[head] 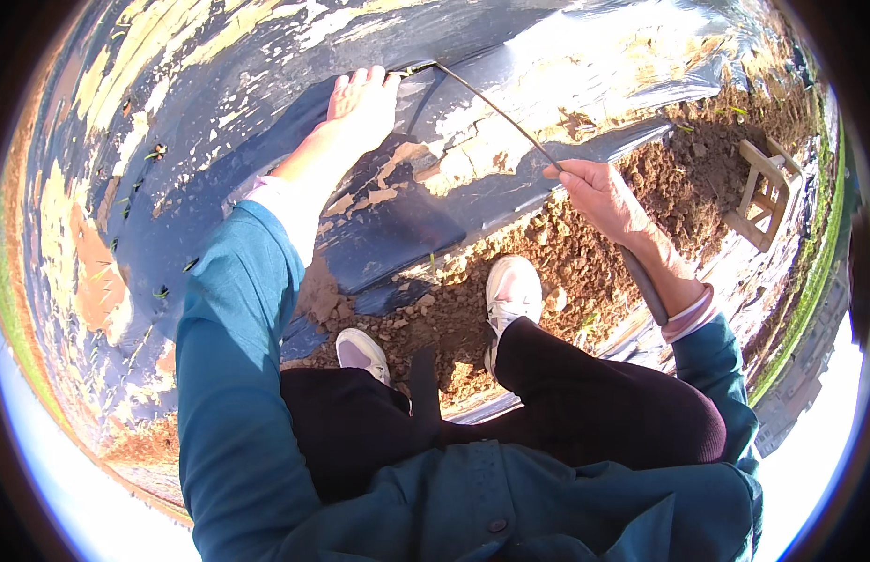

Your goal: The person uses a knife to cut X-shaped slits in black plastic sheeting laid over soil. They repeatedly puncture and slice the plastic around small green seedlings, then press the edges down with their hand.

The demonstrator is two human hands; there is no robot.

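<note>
My right hand (603,197) is closed round the handle of a long thin metal hook tool (495,109), whose grey grip runs back along the wrist. The rod slants up and left over black plastic mulch film (266,140) and bends at its far end. By that bend, my left hand (361,105) reaches down to the film, its fingertips beside a small plant stem (409,71). The back of the hand hides whether the fingers grip the stem.
A small wooden stool (765,193) stands tilted on the soil at right. My shoes rest on clumpy brown soil (442,323) between film-covered strips. Small green seedlings (157,152) poke through the film at left. Dry soil patches lie on the film.
</note>
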